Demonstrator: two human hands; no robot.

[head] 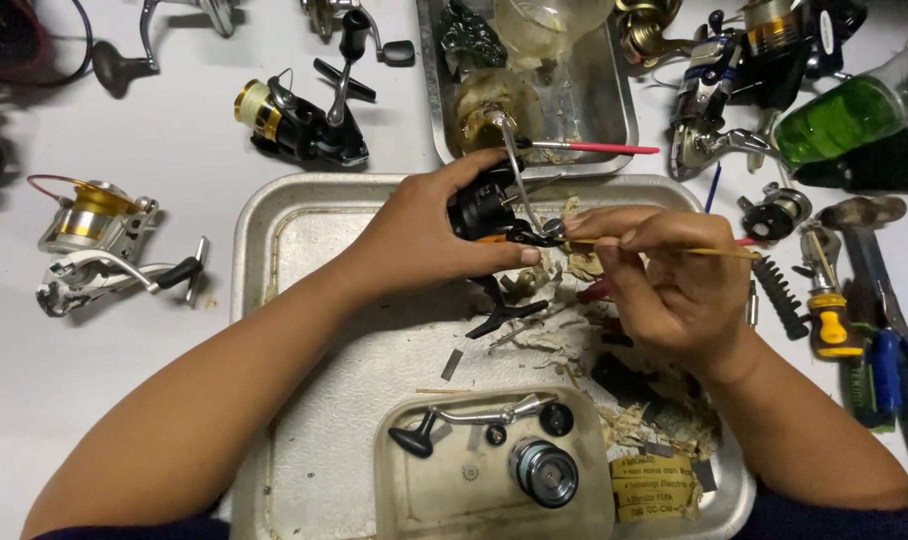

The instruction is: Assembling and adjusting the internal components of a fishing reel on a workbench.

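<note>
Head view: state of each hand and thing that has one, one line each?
left hand: gripping the black reel
black reel: held above the tray, bail wire up
right hand: pinching a thin yellow stick
yellow stick: tip at the reel
metal tray: flat on table, littered with scraps
plastic tub: open, holds a handle and spool
green bottle: lying on its side
</note>
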